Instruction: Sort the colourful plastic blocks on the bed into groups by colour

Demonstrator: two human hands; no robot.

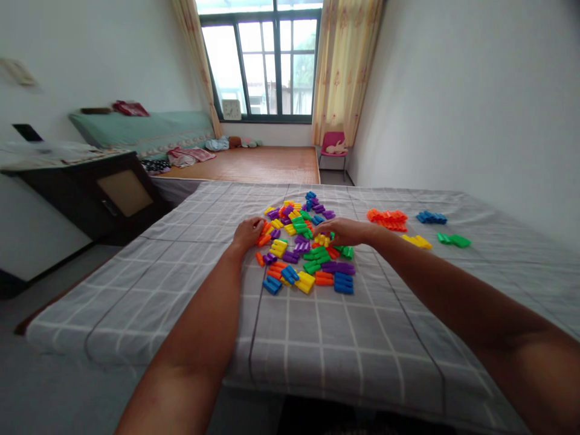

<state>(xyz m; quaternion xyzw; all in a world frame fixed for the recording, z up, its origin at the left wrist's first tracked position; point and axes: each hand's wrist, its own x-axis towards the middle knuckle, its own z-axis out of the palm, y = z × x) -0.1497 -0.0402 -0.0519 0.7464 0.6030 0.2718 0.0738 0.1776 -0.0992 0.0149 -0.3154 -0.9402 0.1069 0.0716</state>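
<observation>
A loose heap of ribbed plastic building blocks in orange, yellow, green, blue and purple lies on the checked cloth. My left hand [249,233] rests at the heap's left edge, fingers curled against an orange block [264,234]; whatever it may hold is hidden. Over the heap's right side, my right hand [341,231] closes its fingertips on a yellow block [322,240]. Just below that hand are green blocks [316,258] and a purple block [339,267]. A blue block [343,283] lies at the heap's near right corner.
Sorted by colour, orange blocks [387,219], blue blocks [431,217], yellow blocks [417,242] and green blocks [454,240] lie right of the heap. The cloth-covered table [181,302] ends near me. Behind stand a wooden platform [272,164], a pink chair [333,140] and a dark cabinet [86,199].
</observation>
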